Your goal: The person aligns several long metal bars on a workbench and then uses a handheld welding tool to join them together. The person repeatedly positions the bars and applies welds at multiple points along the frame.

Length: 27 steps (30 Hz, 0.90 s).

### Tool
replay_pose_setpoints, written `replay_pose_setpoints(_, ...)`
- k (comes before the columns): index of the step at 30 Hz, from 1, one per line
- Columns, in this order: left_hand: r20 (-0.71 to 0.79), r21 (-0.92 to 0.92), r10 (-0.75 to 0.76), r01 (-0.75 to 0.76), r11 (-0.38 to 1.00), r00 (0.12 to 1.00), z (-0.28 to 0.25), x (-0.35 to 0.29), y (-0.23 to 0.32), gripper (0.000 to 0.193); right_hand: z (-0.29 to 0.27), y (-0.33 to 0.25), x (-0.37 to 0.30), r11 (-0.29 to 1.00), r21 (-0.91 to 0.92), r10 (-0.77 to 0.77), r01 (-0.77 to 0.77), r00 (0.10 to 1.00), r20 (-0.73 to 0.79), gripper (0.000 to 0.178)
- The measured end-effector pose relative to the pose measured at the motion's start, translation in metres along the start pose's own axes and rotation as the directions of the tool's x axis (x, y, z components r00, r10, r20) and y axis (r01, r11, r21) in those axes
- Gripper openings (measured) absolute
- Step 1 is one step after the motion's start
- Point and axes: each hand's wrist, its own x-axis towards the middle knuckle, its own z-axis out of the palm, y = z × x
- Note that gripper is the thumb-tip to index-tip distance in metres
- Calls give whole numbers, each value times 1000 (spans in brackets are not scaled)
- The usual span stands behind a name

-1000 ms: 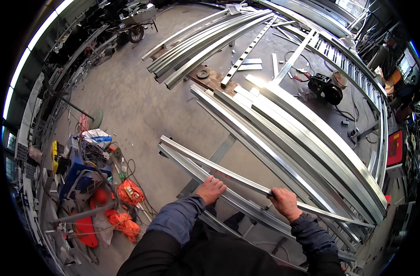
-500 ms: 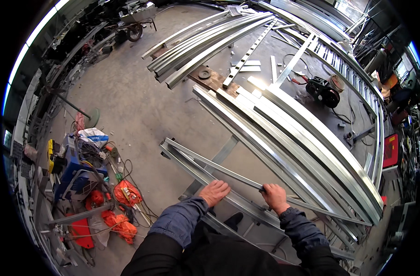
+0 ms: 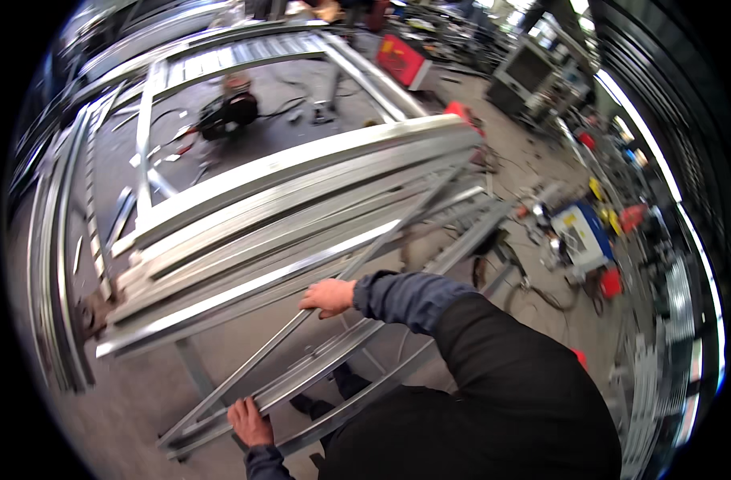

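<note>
A long, thin metal bar (image 3: 255,360) slants across the space before me, from near left to far right. My right hand (image 3: 329,298) is closed round its middle, fingers curled over the bar. Below it runs a wider galvanized metal channel (image 3: 321,362), part of a waist-high frame. Near its left end my left hand (image 3: 250,422) is wrapped over the edge, the fingertips on the metal. At that left end the bar and the channel come close together; whether they touch I cannot tell. The undersides of both grips are hidden.
Beyond the bar lies a stack of long metal profiles (image 3: 285,192). A black machine (image 3: 229,114) with cables stands behind it. Far off is a red box (image 3: 403,60). A blue and white machine (image 3: 581,232) sits on the right among cables. More profiles (image 3: 61,264) lie left.
My view has swung to the right, bringing the machines on that side into sight. Both hands keep their holds on the bar and the channel.
</note>
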Motion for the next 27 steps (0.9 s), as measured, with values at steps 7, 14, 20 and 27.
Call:
replay_pose_setpoints(7,144,151,58,-80,985,988,-16,7,19,68,-15,129,-131,848,-165,521,-504,850,77,22)
replay_pose_setpoints(14,143,197,74,-102,975,987,-13,6,13,67,-23,123,-127,842,-257,518,-475,844,139,19)
replay_pose_setpoints(20,142,219,70,-101,971,987,-22,8,23,57,-45,88,-135,828,-317,522,-463,843,132,18)
replay_pose_setpoints(27,162,178,76,-105,978,984,1,-2,7,50,-54,53,-181,825,-285,533,-488,839,109,21)
